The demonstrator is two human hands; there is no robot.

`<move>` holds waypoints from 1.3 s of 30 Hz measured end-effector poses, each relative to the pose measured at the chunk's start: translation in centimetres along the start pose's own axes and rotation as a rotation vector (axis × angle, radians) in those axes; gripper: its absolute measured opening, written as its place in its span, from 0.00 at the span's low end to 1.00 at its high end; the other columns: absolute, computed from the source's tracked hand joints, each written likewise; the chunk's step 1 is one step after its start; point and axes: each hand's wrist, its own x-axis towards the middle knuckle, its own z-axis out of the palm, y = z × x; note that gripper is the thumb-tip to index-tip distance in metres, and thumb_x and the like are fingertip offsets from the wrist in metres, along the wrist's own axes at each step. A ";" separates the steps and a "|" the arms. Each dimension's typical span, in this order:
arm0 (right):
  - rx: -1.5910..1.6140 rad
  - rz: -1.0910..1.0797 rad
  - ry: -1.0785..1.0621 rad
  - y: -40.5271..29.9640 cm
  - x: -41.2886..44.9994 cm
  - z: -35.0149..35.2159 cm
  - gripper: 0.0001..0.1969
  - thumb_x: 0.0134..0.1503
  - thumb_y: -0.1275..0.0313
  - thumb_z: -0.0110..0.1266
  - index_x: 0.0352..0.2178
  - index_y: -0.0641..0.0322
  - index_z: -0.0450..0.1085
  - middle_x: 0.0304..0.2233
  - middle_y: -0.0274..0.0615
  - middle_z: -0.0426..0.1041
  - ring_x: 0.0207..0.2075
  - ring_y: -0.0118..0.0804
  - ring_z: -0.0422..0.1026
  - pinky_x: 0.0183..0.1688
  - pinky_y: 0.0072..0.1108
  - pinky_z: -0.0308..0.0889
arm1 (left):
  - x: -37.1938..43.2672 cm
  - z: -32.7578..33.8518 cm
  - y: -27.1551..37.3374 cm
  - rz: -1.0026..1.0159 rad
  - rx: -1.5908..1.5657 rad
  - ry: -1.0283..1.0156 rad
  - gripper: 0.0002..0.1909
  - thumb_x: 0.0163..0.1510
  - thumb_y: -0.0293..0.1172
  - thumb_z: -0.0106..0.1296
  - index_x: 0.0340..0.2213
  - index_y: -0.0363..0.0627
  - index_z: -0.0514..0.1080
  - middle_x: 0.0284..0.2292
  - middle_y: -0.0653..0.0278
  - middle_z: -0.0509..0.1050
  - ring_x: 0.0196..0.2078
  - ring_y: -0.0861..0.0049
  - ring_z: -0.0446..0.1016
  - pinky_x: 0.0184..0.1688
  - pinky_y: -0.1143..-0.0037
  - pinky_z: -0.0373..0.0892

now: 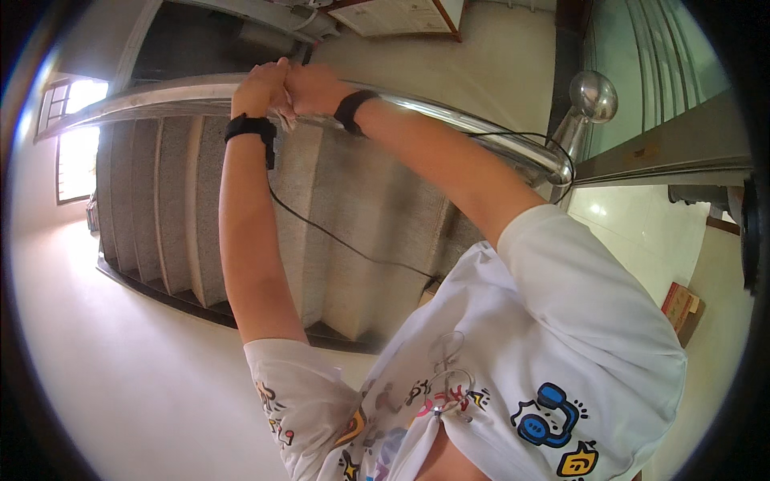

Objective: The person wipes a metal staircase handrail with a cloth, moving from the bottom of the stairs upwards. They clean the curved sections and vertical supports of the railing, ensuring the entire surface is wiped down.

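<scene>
Both hands meet on a shiny metal stair handrail (415,107) in front of me. My left hand (257,90) is wrapped over the rail with a small crumpled pale cloth (285,113), whose loose end pokes out below between the hands. Close against it, my right hand (319,89) is blurred and lies over the rail; its fingers are partly hidden, so its hold is unclear. Each wrist wears a black strap (355,110), and a thin black cable (343,242) hangs from the left one across the steps.
Stone-like stair steps (174,198) lie below the rail, beside a white wall (138,373). At the right the rail ends by a metal ball-topped post (592,96). A framed board (397,17) is at the top, and a cardboard box (681,308) sits on the floor at right.
</scene>
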 end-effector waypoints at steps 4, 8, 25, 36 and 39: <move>-0.037 0.010 0.080 0.6 -0.7 -0.1 0.24 0.38 0.62 0.58 0.35 0.65 0.65 0.33 0.51 0.69 0.32 0.49 0.71 0.33 0.33 0.67 | -0.7 0.7 0.9 0.075 -0.001 0.139 0.46 0.17 0.36 0.69 0.42 0.40 0.60 0.43 0.53 0.68 0.51 0.58 0.62 0.51 0.69 0.61; -0.065 -0.085 0.225 2.9 -3.4 0.8 0.23 0.35 0.65 0.62 0.33 0.69 0.66 0.29 0.49 0.70 0.32 0.45 0.71 0.33 0.29 0.68 | -0.4 4.1 3.3 0.251 -0.019 0.466 0.47 0.19 0.35 0.69 0.44 0.41 0.58 0.43 0.52 0.66 0.50 0.58 0.61 0.54 0.67 0.58; -0.220 0.209 0.018 10.5 -30.5 -11.4 0.28 0.37 0.65 0.61 0.39 0.68 0.60 0.36 0.53 0.68 0.40 0.50 0.68 0.43 0.31 0.63 | -2.7 10.2 31.5 0.622 -0.260 0.697 0.25 0.34 0.29 0.58 0.36 0.38 0.63 0.33 0.52 0.71 0.42 0.60 0.68 0.50 0.69 0.60; -0.298 0.226 -0.128 11.5 -33.7 -12.3 0.23 0.41 0.71 0.58 0.39 0.69 0.61 0.35 0.53 0.65 0.38 0.53 0.66 0.40 0.32 0.63 | -3.7 12.3 38.0 0.423 -0.295 0.720 0.13 0.47 0.31 0.45 0.36 0.43 0.64 0.32 0.61 0.72 0.42 0.70 0.69 0.58 0.69 0.49; -0.328 0.100 -0.190 11.4 -33.6 -12.6 0.21 0.41 0.72 0.58 0.38 0.68 0.64 0.37 0.53 0.65 0.39 0.53 0.64 0.39 0.34 0.62 | -4.7 12.1 38.0 0.343 -0.207 0.786 0.13 0.48 0.32 0.44 0.38 0.45 0.63 0.33 0.64 0.72 0.43 0.72 0.68 0.59 0.69 0.45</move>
